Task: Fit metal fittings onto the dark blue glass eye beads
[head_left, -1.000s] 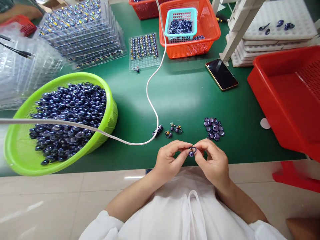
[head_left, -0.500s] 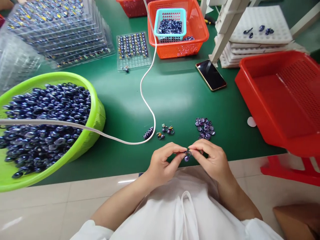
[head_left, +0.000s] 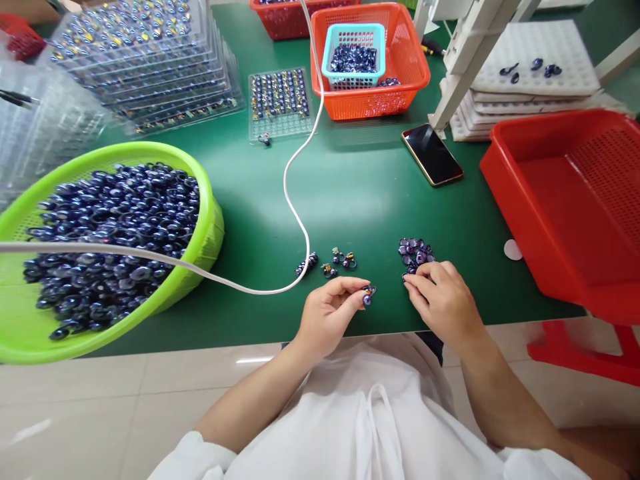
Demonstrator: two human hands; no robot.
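Observation:
My left hand (head_left: 333, 308) pinches a small dark blue ring part (head_left: 369, 295) between thumb and fingertips, just above the green table's near edge. My right hand (head_left: 440, 293) has its fingers curled down onto the near side of a small pile of purple round pieces (head_left: 415, 252); whether it holds one is hidden. A few finished little rings (head_left: 336, 261) lie in a row on the table, just beyond my left hand.
A green basket (head_left: 210, 220) heaped with dark blue rings stands at the left. A white cable (head_left: 295, 213) loops across the table. A phone (head_left: 432, 155), an orange basket (head_left: 400, 100), stacked clear trays (head_left: 150, 60) and white foam trays (head_left: 530, 73) lie beyond. A red bin (head_left: 560, 193) stands at the right.
My hands were together on the one ring part; now the right hand has let go and moved right onto the purple pile, while the left still holds the part.

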